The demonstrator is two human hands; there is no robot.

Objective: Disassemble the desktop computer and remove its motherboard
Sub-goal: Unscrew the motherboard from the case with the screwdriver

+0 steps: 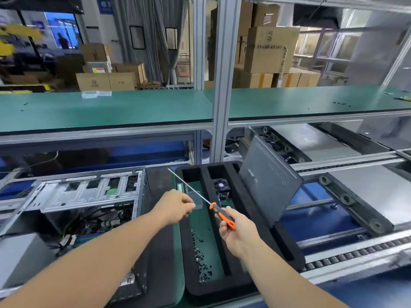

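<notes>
Screwdriver [201,196] work looks to be the step in hand, or rather the pause between two screws; the right hand [236,233] is wrapped round the orange-and-black handle, and the long shaft slants up and to the left across the black foam tray [235,287]; the left hand [175,208] is curled with fingertips pinched together over the tray's left compartment, beside the shaft, and whether a screw sits in that pinch is too small to tell; below it, on the green floor of that compartment, lies a scatter of small black screws [201,261], and in the next compartment sits a small fan [221,185]; a dark side panel [269,185] leans tilted against the tray's right side; the desktop computer [89,210] lies open on the bench just left of the tray, its silver drive cage [89,192] uppermost, cables showing in the cavity below and the motherboard [86,237] apparently still seated there, only a strip of it visible; judging by that, the job is partway; the next move probably calls for dropping anything pinched among the loose screws, then swinging the tip back left into the case and seating it squarely on a remaining fastener without snagging the cables.
</notes>
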